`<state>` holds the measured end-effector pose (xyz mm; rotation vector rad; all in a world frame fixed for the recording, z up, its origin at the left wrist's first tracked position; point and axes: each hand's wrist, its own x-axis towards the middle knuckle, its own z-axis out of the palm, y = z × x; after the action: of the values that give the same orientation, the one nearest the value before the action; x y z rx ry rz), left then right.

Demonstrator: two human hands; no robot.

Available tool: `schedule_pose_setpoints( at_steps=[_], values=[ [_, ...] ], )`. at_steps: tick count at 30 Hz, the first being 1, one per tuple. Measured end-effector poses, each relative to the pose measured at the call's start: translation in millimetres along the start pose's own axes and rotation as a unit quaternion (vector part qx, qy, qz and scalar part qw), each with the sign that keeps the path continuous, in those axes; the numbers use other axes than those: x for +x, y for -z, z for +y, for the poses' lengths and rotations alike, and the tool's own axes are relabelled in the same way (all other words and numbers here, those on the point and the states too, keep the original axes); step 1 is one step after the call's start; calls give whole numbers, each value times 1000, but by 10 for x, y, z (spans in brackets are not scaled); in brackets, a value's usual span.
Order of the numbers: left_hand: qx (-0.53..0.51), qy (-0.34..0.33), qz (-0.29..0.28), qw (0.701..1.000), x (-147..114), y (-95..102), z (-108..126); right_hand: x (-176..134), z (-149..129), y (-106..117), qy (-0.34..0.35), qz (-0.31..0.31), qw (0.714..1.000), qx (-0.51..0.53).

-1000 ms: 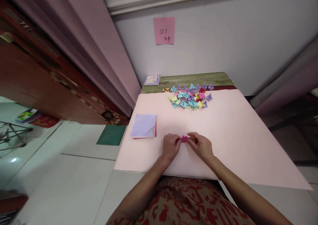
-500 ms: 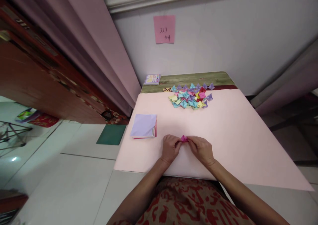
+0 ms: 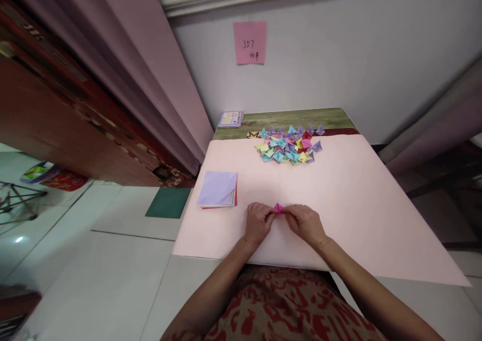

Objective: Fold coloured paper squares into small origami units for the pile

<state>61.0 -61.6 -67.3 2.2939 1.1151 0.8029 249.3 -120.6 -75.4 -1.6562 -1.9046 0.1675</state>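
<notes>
A small folded magenta origami piece (image 3: pixel 278 208) is held between my two hands, just above the pale pink table cover (image 3: pixel 361 205). My left hand (image 3: pixel 258 222) pinches its left end with thumb and fingers. On the opposite end, my right hand (image 3: pixel 306 224) grips it the same way. The piece has a raised, pointed middle; its ends are covered by my fingertips. Farther back lies a heap of folded origami pieces (image 3: pixel 289 147) in purple, blue, yellow, pink and red. To the left of my left hand sits a stack of square paper (image 3: pixel 217 189) with a lilac sheet on top.
A small printed packet (image 3: pixel 231 119) lies at the table's back left corner, on the green wood-patterned strip (image 3: pixel 301 117). A pink note (image 3: pixel 250 43) with handwriting is stuck to the wall. A red-brown wooden door (image 3: pixel 94 130) and a curtain stand to the left.
Both hands stay pinched on the magenta piece, whose point shows a little taller between the fingers. The view has shifted very slightly; the heap and paper stack stay put.
</notes>
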Motion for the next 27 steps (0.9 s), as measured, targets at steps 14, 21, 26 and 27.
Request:
schedule_pose_setpoints(
  at_steps=[14, 21, 26, 27],
  values=[
    [7, -7, 5, 1000, -5, -7, 3, -89, -78, -98, -14, 77, 995, -68],
    [16, -12, 4, 1000, -8, -3, 12, -94, -72, -101, 5, 82, 994, -69],
    [25, -20, 6, 999, -4, -3, 25, -31, -66, -33, -14, 16, 999, -39],
    [29, -20, 6, 999, -2, -4, 30, -8, -60, -19, -21, 4, 999, -31]
  ],
)
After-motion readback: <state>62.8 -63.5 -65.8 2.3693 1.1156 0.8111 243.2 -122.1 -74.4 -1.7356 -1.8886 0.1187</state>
